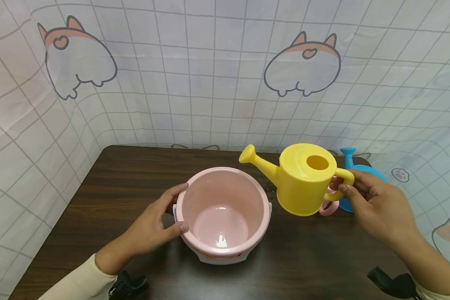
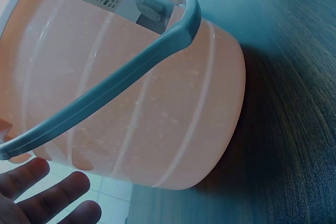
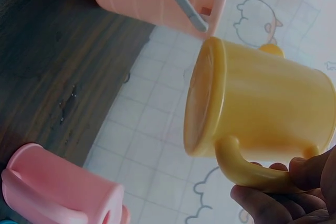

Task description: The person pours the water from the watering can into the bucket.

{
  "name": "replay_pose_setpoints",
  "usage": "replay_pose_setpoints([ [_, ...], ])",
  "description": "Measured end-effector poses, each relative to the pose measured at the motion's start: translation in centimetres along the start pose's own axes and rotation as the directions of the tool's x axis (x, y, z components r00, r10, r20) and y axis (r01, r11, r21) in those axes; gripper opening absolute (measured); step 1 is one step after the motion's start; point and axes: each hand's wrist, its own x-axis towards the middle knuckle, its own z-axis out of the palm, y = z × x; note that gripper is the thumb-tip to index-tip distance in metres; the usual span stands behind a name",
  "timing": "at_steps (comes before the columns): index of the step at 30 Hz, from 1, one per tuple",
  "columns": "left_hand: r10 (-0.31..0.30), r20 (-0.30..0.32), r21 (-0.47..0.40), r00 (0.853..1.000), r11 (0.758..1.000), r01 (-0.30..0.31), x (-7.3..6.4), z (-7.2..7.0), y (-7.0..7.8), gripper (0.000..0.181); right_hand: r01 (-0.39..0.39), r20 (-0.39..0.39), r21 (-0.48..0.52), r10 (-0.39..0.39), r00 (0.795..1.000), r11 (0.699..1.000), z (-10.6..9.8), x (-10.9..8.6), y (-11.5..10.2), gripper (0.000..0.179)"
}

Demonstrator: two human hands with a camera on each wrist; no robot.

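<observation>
A pink bucket (image 1: 260, 233) with a grey-white handle stands upright on the dark wooden table. My left hand (image 1: 155, 223) rests against its left side, thumb and index finger touching the rim. In the left wrist view, several other fingers (image 2: 79, 184) are extended beside the bucket's wall. My right hand (image 1: 384, 204) grips the handle of a yellow watering can (image 1: 298, 191), held above the table just right of the bucket. The can is nearly upright, its spout pointing left towards the bucket's far rim. Whether water lies in the bucket I cannot tell.
Behind the yellow can, a pink watering can (image 3: 63, 187) and a blue watering can (image 1: 367, 170) stand at the table's right side. A few wet drops (image 3: 68, 103) mark the wood (image 1: 108, 200). A gridded white curtain (image 1: 195, 83) hangs along the back and sides.
</observation>
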Motion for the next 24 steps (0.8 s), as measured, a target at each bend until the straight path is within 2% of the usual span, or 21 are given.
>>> replay_pose_setpoints([
  [7, -0.004, 0.000, -0.001, 1.000, 1.000, 0.004, 0.02, -0.03, -0.07, 0.080, 0.009, 0.017, 0.003, -0.009, 1.000, 1.000, -0.20, 0.06, -0.39, 0.016],
  [24, 0.011, 0.000, -0.004, 1.000, 1.000, -0.011, 0.08, 0.02, -0.10, 0.081, 0.125, 0.017, -0.069, -0.124, 0.992, 0.990, 0.02, 0.55, -0.95, 0.033],
])
